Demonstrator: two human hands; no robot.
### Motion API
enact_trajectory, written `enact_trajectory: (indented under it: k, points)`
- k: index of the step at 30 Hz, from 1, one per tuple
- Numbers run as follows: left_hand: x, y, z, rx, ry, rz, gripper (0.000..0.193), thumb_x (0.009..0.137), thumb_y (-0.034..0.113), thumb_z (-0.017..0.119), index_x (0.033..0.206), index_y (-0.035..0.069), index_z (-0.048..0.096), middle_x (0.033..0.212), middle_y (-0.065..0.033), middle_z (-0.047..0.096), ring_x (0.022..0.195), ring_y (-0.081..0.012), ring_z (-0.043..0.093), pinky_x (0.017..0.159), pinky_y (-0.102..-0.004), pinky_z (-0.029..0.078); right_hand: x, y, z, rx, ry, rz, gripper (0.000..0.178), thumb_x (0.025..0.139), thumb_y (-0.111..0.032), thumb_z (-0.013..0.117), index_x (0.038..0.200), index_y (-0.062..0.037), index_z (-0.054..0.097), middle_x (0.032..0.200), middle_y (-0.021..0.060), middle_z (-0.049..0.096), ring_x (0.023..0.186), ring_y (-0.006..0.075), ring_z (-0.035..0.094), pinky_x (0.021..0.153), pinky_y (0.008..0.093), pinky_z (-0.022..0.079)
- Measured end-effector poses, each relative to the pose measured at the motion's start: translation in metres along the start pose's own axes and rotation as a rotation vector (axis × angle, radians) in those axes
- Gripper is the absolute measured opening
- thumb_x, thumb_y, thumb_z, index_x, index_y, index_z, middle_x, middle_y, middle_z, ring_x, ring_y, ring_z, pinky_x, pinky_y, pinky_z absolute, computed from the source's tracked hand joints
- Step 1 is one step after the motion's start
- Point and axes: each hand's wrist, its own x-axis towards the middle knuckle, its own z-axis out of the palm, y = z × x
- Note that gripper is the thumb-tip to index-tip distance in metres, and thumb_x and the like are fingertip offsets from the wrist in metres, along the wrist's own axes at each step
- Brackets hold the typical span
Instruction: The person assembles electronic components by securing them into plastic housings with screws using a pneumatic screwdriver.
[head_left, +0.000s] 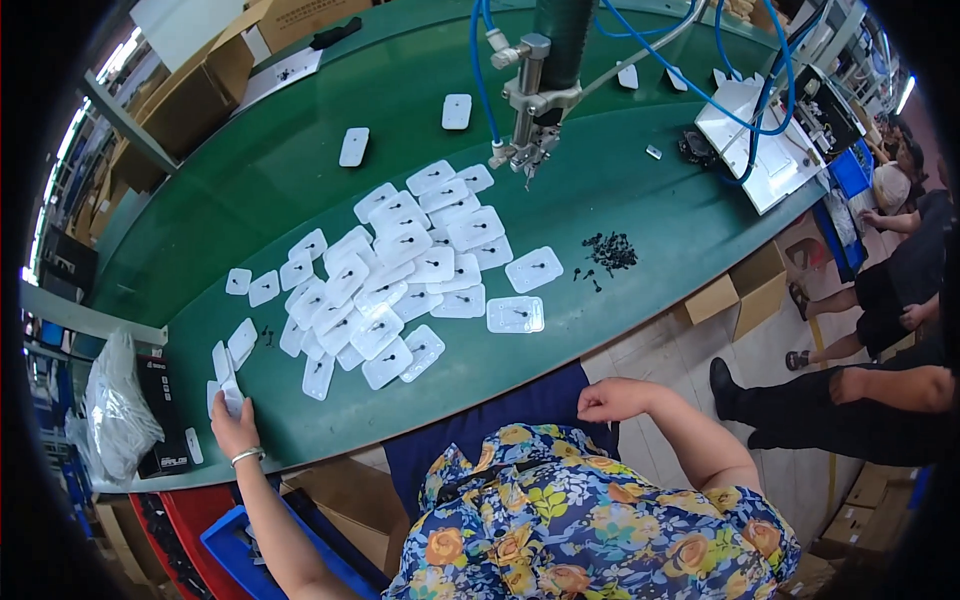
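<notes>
At the left end of the green table, my left hand (pixel 235 432) is closed on a white rounded plastic plate (pixel 226 378). Another white plate (pixel 241 340) lies just beyond it. My right hand (pixel 610 400) hovers by the table's front edge with its fingers curled in; whatever they hold, if anything, is hidden. Between my hands spreads a heap of white plates (pixel 403 243), many with a small black part lying on top. Right of the heap, a double-looking plate (pixel 515 315) lies near the front. A pile of small black parts (pixel 610 252) sits farther right.
A metal tool head (pixel 530 120) with blue hoses hangs over the table's far middle. A plastic bag (pixel 120 410) and a black box (pixel 160 420) stand at the left end. Below the table are a blue bin (pixel 235 540) and cardboard boxes (pixel 735 290). People stand at right.
</notes>
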Motion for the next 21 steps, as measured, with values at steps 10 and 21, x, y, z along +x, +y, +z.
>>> enact_trajectory:
  k: [10, 21]
  points:
    - [-0.019, 0.041, -0.01, -0.974, -0.093, -0.178, 0.049, 0.083, 0.011, 0.055, 0.127, 0.004, 0.035, 0.124, -0.0138, 0.042, 0.108, -0.0196, 0.044, 0.091, -0.0313, 0.035, -0.012, -0.024, -0.075, 0.143, 1.24, -0.257, 0.022, 0.072, -0.017, 0.066, 0.09, -0.0076, 0.06, 0.08, 0.0063, 0.057, 0.065, 0.0147, 0.056, 0.058, 0.0254, 0.046]
    - [-0.078, 0.163, -0.034, -2.386, -1.068, -0.145, 0.063, 0.077, 0.037, 0.058, 0.127, 0.004, 0.036, 0.125, -0.0117, 0.043, 0.102, -0.0308, 0.046, 0.088, -0.0469, 0.035, 0.015, -0.032, -0.069, -0.132, 1.439, -0.176, 0.007, 0.071, -0.02, 0.064, 0.074, -0.0135, 0.062, 0.073, 0.0029, 0.054, 0.072, 0.0214, 0.057, 0.059, 0.0332, 0.046]
